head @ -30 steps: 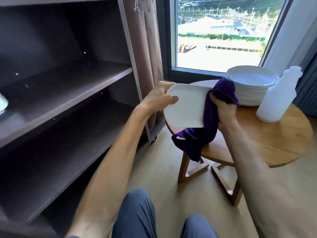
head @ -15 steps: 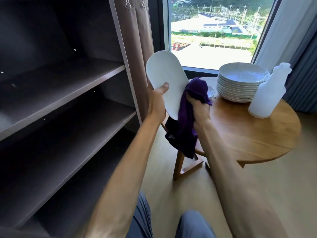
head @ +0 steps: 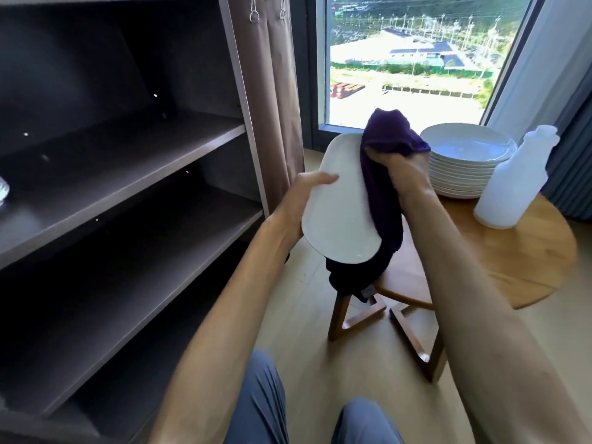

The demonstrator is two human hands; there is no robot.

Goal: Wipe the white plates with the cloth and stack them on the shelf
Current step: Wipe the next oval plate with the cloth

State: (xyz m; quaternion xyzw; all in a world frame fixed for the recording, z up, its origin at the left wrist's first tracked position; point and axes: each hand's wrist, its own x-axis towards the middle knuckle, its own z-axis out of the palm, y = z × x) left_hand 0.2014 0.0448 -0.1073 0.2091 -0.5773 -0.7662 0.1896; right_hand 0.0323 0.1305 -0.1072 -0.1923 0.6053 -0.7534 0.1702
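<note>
My left hand [head: 301,200] grips the left rim of a white plate [head: 339,213], which is tilted on edge in the air in front of the round table. A purple cloth [head: 382,174] is pressed against the plate's right side by my right hand [head: 403,171]; the cloth bunches above the hand and hangs down below the plate. A stack of several white plates [head: 464,161] sits on the wooden table [head: 512,251]. The dark shelf unit [head: 128,161] stands to the left, its boards bare apart from a pale object [head: 2,189] at the far left edge.
A white plastic bottle [head: 512,181] stands on the table beside the stack. A brown curtain [head: 275,91] hangs between the shelf unit and the window. My knees [head: 362,421] show at the bottom over the wooden floor.
The plate has been tipped from nearly flat onto its edge and lowered a little. The cloth and my right hand have slid up along the plate's right side.
</note>
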